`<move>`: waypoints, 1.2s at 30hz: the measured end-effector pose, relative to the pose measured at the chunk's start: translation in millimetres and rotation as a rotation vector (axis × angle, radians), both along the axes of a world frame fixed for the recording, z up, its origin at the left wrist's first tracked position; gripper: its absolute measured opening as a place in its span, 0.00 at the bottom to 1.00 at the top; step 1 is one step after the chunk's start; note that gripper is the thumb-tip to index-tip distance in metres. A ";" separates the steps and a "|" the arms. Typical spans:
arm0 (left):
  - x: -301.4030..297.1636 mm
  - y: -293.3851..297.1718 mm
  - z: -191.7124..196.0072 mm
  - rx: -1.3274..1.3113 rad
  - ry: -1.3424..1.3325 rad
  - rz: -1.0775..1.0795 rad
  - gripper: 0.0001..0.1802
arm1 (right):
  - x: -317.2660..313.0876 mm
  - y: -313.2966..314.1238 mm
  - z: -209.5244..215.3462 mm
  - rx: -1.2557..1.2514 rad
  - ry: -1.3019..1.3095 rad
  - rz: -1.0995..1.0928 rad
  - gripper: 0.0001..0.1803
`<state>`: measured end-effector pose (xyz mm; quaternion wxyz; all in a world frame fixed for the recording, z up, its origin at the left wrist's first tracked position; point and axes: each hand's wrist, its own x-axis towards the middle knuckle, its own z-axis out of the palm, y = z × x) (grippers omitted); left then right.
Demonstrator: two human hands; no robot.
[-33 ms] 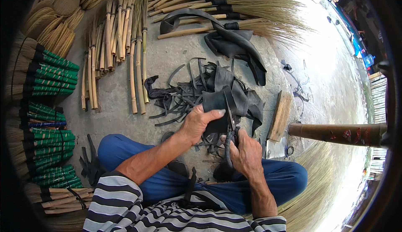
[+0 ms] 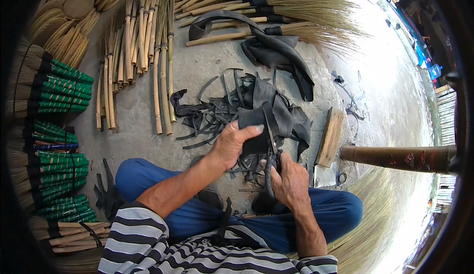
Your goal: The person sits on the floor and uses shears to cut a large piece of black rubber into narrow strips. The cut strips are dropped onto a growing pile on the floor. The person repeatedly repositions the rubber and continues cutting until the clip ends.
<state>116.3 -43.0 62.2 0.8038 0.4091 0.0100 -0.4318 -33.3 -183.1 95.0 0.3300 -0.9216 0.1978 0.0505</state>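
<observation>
Black sheet point(image 2: 251, 117), seemingly being cut, is pinched in the left hand's point(image 2: 231, 145) grip over the scraps point(image 2: 261, 91), the right hand's point(image 2: 291, 182) grip wraps the scissors point(image 2: 271, 136), and further cutting calls for steady tension.

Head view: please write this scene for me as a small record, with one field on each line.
Left hand: grips a black sheet
Right hand: holds scissors, blades up at the sheet's right side
Beyond hands: pile of black scraps on the floor
Right of pile: wooden block
Far left: brooms with green handles
</observation>
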 end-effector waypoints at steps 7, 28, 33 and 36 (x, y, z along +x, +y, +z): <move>-1.3 -1.0 -6.8 0.058 -0.096 0.036 0.13 | 2.3 2.2 -3.7 -0.201 -0.115 0.062 0.21; -14.0 -0.8 8.5 0.306 -0.296 0.048 0.08 | -1.8 0.9 5.0 -0.253 -0.134 0.064 0.24; -11.3 1.8 0.5 0.502 -0.446 0.050 0.12 | -3.5 0.6 6.8 -0.148 -0.065 0.040 0.24; -4.1 2.1 -4.3 0.200 -0.147 0.050 0.09 | -2.6 0.1 3.5 -0.130 -0.011 0.036 0.22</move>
